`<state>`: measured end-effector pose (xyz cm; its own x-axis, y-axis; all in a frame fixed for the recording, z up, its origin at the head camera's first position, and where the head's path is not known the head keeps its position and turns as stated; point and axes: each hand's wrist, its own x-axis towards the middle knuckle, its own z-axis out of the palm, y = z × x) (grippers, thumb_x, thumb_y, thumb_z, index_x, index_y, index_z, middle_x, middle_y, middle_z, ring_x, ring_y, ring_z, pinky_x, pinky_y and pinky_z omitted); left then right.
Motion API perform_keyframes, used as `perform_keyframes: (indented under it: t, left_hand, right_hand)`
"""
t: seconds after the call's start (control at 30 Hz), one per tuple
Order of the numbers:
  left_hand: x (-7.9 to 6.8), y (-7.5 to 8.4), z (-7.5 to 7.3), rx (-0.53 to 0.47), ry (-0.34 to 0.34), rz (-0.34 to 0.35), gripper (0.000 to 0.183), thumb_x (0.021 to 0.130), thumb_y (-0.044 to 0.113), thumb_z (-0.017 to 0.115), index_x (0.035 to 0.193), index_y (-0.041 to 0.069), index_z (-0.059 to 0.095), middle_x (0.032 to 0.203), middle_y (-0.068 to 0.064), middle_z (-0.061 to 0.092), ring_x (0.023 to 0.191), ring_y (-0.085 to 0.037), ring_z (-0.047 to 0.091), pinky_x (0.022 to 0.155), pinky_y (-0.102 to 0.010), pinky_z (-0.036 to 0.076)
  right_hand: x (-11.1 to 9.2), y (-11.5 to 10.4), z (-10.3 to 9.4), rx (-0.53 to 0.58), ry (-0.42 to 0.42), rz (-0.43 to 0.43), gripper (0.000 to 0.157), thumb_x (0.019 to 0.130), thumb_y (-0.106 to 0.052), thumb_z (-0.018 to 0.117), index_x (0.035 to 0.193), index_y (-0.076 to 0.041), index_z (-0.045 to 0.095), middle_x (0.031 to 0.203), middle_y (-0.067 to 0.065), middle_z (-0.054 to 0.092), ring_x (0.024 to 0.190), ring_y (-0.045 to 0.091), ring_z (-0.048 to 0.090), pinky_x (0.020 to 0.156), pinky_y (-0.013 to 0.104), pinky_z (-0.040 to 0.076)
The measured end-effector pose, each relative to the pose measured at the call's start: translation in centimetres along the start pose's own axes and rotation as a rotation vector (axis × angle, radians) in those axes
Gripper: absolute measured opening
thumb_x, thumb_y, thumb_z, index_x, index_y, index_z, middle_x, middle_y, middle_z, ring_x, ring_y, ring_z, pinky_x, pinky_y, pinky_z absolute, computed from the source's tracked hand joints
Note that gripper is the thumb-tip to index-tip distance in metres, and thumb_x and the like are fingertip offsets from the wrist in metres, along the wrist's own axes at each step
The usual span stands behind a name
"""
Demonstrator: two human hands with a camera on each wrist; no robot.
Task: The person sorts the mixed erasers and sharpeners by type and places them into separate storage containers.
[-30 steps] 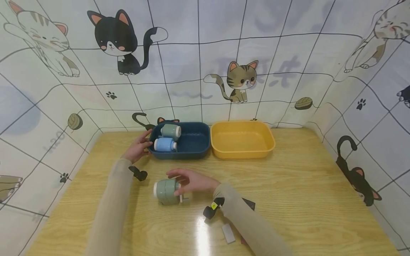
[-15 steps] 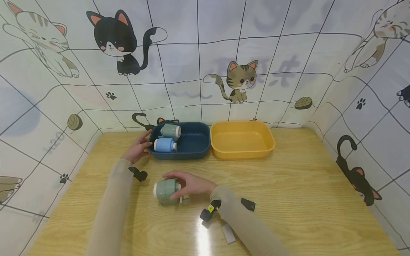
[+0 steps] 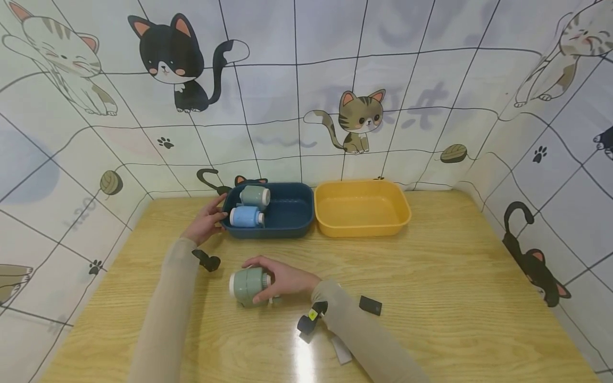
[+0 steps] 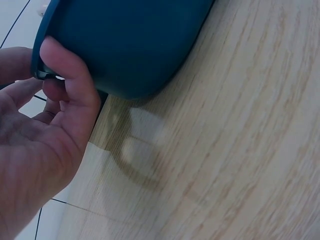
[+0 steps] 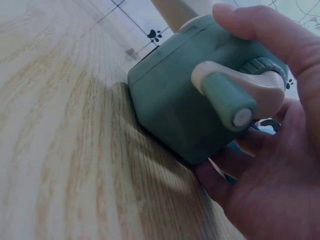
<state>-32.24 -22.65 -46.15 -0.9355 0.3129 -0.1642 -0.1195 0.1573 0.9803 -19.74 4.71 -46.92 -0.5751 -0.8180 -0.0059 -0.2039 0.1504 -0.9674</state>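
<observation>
A green pencil sharpener [image 3: 247,286] with a crank lies on its side on the table, its cream end facing left. My right hand [image 3: 286,279] holds it by the crank end, thumb on one side and fingers on the other. The right wrist view shows its cream crank arm with a green knob [image 5: 230,102]. My left hand [image 3: 203,223] pinches the left rim of a dark blue bin [image 3: 291,214]; in the left wrist view the thumb presses the bin's outer wall. Inside that bin lie another green sharpener [image 3: 254,196] and a blue one [image 3: 245,217].
A yellow bin [image 3: 361,210] stands against the blue bin's right side. A small black object [image 3: 371,305] lies right of my right forearm, and a white block [image 3: 342,351] is partly under that sleeve. Cat-patterned walls [image 3: 297,117] border the wooden table [image 3: 455,276].
My right hand has shifted slightly left and settled around the crank end of the sharpener. The sharpener and my left hand stay in place.
</observation>
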Motion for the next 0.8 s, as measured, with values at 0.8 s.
perform_keyframes:
  t: [0.8]
  left_hand:
    - [-0.39,0.46,0.27,-0.013,0.0,0.005,0.063,0.101,-0.001,0.039,0.156,0.014,0.012,0.116,-0.016,0.038,0.084,-0.016,0.05,0.075,-0.036,0.047]
  right_hand:
    - [0.2,0.46,-0.15,-0.011,-0.006,-0.048,0.066,0.081,-0.009,0.078,0.14,-0.012,0.048,0.128,-0.006,0.051,0.106,0.01,0.05,0.09,0.029,0.044]
